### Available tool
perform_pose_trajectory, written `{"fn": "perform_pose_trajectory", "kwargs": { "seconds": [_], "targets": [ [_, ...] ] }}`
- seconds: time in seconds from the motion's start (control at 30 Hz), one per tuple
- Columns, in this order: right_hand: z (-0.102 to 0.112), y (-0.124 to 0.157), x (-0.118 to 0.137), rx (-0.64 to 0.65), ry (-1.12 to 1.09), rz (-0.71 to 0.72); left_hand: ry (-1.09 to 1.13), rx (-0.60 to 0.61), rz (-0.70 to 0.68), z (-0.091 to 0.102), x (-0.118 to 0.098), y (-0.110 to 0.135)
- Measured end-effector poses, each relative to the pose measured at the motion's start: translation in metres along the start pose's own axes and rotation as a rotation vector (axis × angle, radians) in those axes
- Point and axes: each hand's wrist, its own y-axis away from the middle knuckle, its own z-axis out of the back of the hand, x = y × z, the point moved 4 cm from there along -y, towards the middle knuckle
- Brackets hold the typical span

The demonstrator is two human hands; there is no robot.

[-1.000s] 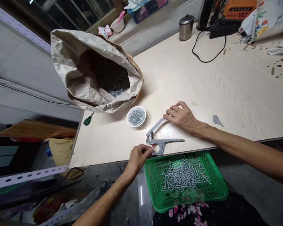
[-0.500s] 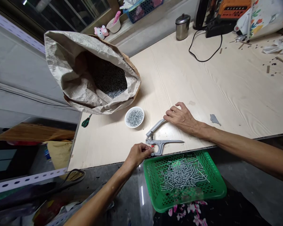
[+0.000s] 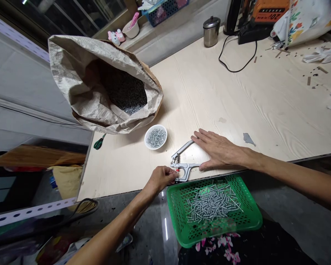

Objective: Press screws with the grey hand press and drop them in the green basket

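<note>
Hand pliers lie flat near the tabletop's front edge, their two handles spread apart and pointing toward 3 o'clock, the spring and a red part at the head end. The left hand is at that head, at 9 o'clock of the tool, its fingers pinched together against the head; whether a small piece sits between them cannot be told. The right hand has changed: a second ago it rested curled on the tip of the upper handle only, and now it lies flat with open, straight fingers, spanning the gap and covering the end of the lower handle as well. Judged from this, the hand is now placed to bear on both handles, though they remain apart and the tool is not squeezed. The left hand has stayed where it was.

At 11 o'clock of the pliers stands a white bowl of small metal pieces, and beyond it a large paper sack slumped open. At 5 o'clock, below the tabletop's edge, a green basket holds more pieces. Green-handled scissors lie at 9 o'clock by the left edge; a metal canister and a black cable sit far off at 1 o'clock
</note>
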Motion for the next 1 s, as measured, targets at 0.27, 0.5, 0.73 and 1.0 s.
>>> {"fn": "perform_pose_trajectory", "kwargs": {
  "seconds": [0.27,0.5,0.73,1.0],
  "targets": [
    [0.015,0.005,0.009,0.029,0.008,0.019,0.04,-0.011,0.025,-0.001,-0.002,0.002],
    [0.021,0.008,0.019,0.027,-0.028,0.019,0.034,-0.014,0.025,-0.001,-0.004,0.004],
    [0.014,0.016,0.027,-0.031,-0.074,0.063,-0.542,-0.449,-0.519,-0.012,-0.045,0.031],
    [0.011,0.024,0.032,-0.113,-0.07,-0.025,-0.848,-0.105,-0.918,-0.041,-0.091,-0.005]
  ]
}}
